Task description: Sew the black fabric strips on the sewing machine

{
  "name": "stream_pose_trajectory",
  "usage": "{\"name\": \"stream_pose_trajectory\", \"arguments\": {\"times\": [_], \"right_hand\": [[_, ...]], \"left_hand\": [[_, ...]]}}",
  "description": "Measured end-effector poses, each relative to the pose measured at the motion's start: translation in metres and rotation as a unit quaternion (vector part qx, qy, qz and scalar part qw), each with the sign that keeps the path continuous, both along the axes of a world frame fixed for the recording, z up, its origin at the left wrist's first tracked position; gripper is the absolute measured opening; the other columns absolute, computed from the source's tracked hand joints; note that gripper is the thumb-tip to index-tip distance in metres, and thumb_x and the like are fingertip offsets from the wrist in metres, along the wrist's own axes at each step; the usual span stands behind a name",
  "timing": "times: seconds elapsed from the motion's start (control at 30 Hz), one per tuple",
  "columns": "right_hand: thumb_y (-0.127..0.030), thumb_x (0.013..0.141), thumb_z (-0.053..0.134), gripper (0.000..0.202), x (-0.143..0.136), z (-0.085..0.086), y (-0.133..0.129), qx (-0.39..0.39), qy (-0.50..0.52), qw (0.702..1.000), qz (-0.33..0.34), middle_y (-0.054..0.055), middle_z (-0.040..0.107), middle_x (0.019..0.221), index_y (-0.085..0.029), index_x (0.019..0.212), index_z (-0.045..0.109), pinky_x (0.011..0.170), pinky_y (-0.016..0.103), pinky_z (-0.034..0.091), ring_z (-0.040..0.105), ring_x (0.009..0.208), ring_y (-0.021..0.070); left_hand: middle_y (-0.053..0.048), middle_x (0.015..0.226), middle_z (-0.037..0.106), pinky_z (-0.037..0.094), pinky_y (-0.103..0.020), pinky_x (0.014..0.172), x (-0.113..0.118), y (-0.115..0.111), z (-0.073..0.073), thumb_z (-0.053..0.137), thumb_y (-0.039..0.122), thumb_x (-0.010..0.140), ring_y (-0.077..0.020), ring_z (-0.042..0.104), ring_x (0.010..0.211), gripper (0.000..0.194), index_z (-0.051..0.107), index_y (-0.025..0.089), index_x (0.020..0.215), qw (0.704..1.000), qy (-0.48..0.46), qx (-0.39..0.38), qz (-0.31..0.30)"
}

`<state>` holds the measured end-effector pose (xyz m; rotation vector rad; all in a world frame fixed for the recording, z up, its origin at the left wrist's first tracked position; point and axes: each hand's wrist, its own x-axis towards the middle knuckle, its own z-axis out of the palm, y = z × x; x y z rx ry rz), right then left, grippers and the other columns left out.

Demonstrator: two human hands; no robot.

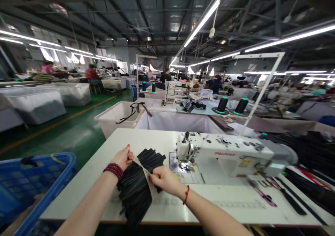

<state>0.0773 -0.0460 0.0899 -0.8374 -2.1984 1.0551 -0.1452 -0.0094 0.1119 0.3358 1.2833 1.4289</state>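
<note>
We see black strips [134, 194] bunched on the white sewing table [86, 194], reaching its front edge; uneven tugging could spill them. Our left hand [123, 158] pinches the pale band [149, 189], fingertips closed; our right hand [166, 180] curls tightly on it (slack might loosen the bunch).

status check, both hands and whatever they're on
Both hands, left and right, pinching a pale strip over black strips. Sewing machine just right of them. Nothing visibly blocking.
</note>
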Motion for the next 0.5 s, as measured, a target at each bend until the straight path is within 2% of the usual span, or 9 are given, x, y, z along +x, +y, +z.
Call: {"name": "stream_pose_trajectory", "arguments": {"times": [0.1, 0.2, 0.37, 0.5], "right_hand": [[-0.016, 0.084, 0.050, 0.043, 0.010, -0.008, -0.003, 0.025, 0.007, 1.000, -0.001, -0.009, 0.024, 0.050, -0.021, 0.051, 0.024, 0.047, 0.021, 0.019, 0.026, 0.049, 0.0071], [-0.015, 0.084, 0.054, 0.045, 0.011, -0.007, 0.003, 0.059, 0.002, 0.998, 0.013, -0.008, 0.024, 0.052, -0.020, 0.051, 0.024, 0.052, 0.023, 0.020, 0.028, 0.051, 0.0077], [-0.020, 0.085, 0.060, 0.041, 0.010, 0.004, 0.019, 0.096, -0.016, 0.995, 0.029, -0.007, 0.033, 0.057, -0.019, 0.054, 0.035, 0.057, 0.024, 0.022, 0.033, 0.058, 0.0101], [-0.022, 0.088, 0.060, 0.039, 0.014, -0.003, 0.014, 0.075, -0.006, 0.997, -0.002, -0.006, 0.037, 0.058, -0.019, 0.055, 0.039, 0.058, 0.025, 0.023, 0.034, 0.059, 0.0109]], "left_hand": [[0.000, 0.084, 0.062, 0.048, -0.021, 0.048, 0.007, 0.004, -0.002, 0.059, 0.032, 0.095, -0.0088, 0.056, 0.058, 0.019, 0.061, 0.014, 0.103, 1.000, -0.005, -0.012, 0.027], [-0.003, 0.096, 0.065, 0.055, -0.027, 0.058, 0.007, 0.000, -0.003, 0.060, 0.032, 0.094, -0.0129, 0.062, 0.070, 0.023, 0.060, 0.015, 0.110, 0.997, -0.005, -0.014, 0.074], [-0.006, 0.107, 0.065, 0.058, -0.034, 0.068, 0.001, -0.010, -0.007, 0.059, 0.035, 0.094, -0.0172, 0.065, 0.082, 0.029, 0.059, 0.016, 0.116, 0.989, 0.004, -0.005, 0.151], [-0.006, 0.108, 0.065, 0.058, -0.034, 0.069, 0.000, -0.010, -0.014, 0.060, 0.035, 0.094, -0.0176, 0.065, 0.083, 0.029, 0.059, 0.016, 0.116, 0.986, 0.018, -0.010, 0.163]]}}
